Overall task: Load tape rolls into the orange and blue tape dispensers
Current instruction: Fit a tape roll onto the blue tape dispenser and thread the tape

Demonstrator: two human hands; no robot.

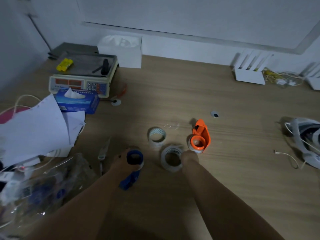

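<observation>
On the wooden table [233, 161], toward its near middle, the blue tape dispenser [130, 178] is held by the left hand [123, 164]. The fingers are curled round the dispenser's round head, and the handle is pointed back toward the person. A pale band is seen at the right rim of that head, though it cannot be told whether it is tape. Just to the right, a tape roll [162, 157] is laid flat and is met at its right rim by the right hand [189, 157]. Its fingers are bent downward and hidden behind the knuckles, so it cannot be told whether the roll is pinched or merely touched. Just beyond that hand, the orange tape dispenser [206, 135] is set on the table, with a pale roll seated round its hub and its narrow end pointed away. A second tape roll [155, 144] is placed farther back, between the two dispensers and apart from both hands. At the far left, an electronic weighing scale [81, 78] is seen, with a blue tissue pack [78, 101] just in front of it and loose sheets of paper [34, 125] spread beside that. A crumpled plastic bag [43, 187] is found at the near left, and a white slotted organizer [249, 71] is stood against the far wall.
</observation>
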